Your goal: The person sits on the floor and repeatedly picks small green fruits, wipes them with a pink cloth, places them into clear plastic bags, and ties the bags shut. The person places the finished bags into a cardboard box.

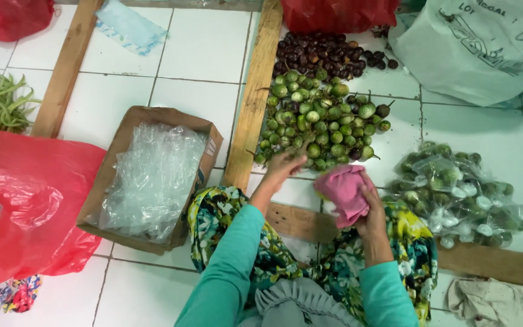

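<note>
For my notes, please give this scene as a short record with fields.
Left hand: left hand reaches into the pile of small round green eggplants.
Right hand: right hand holds a crumpled pink cloth.
Beyond the pile: heap of small dark purple fruits.
Right side: clear plastic bags filled with green eggplants.
Left side: brown cardboard box of clear plastic bags, red plastic bag.
Surface: white tiled floor.

We see an open brown cardboard box left of centre, stuffed with clear plastic bags. At right lie small clear bags packed with green eggplants. A pale printed sack fills the top right; red plastic bags sit at left and top centre.
</note>
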